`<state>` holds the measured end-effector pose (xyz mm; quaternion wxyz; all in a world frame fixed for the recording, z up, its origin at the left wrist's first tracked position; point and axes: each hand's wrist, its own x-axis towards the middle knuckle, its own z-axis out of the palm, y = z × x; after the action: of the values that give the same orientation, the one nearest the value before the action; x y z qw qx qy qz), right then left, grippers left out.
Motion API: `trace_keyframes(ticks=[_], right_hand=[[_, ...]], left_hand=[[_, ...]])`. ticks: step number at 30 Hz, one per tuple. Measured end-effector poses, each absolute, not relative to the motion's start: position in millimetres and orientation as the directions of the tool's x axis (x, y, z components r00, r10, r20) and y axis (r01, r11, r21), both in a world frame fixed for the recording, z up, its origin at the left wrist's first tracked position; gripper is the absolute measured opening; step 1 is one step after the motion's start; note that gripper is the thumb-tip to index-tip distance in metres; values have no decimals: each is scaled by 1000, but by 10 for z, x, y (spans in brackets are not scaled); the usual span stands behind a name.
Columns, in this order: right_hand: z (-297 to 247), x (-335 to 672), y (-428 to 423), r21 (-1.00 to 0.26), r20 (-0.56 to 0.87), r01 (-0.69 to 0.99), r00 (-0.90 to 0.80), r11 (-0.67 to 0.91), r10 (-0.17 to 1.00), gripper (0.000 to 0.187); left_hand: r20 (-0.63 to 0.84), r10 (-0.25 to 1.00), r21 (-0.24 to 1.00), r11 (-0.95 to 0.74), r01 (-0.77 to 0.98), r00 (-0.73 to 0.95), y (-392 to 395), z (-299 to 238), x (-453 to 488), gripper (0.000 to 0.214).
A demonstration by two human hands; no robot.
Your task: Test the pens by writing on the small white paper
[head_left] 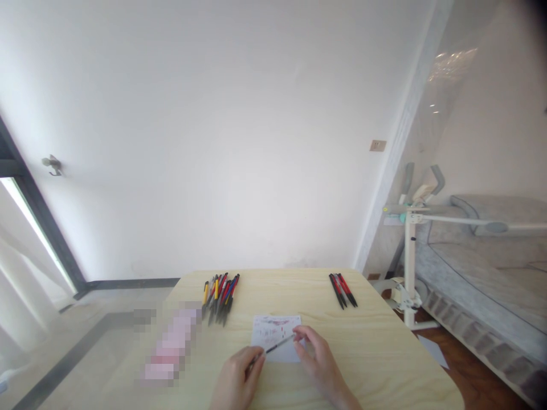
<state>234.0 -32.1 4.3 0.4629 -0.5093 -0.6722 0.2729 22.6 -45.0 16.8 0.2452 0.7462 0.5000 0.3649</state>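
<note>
Over a white sheet of paper [280, 354] with dark and reddish marks, a slim pen [278, 344] with a grey and dark shaft slants between both hands. Its lower left end is in my left hand [243, 373], with thumb and fingers closed around it. At the upper right end, the fingertips of my right hand [315, 356] pinch it. The fingers partly cover both ends, so I cannot tell whether it is whole or just a part of a pen. The paper lies flat on the table under the hands.
On the pale wooden table [376, 353], a bunch of pens [220, 293] with yellow, red, blue and grey parts lies at the left. Several red and black pens [343, 290] lie at the right. A blurred pink item [173, 347] is at the left edge. Exercise equipment [410, 256] and a sofa [491, 273] stand beyond.
</note>
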Motion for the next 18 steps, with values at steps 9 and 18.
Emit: trace_keyframes(ticks=[9, 18], right_hand=[[-4, 2343, -293, -846, 324, 424, -69, 322, 943, 24], [8, 2394, -272, -881, 284, 381, -46, 280, 958, 25]], left_hand=[[294, 918, 713, -396, 578, 267, -447, 171, 216, 25], [290, 913, 698, -407, 589, 287, -438, 120, 203, 24]])
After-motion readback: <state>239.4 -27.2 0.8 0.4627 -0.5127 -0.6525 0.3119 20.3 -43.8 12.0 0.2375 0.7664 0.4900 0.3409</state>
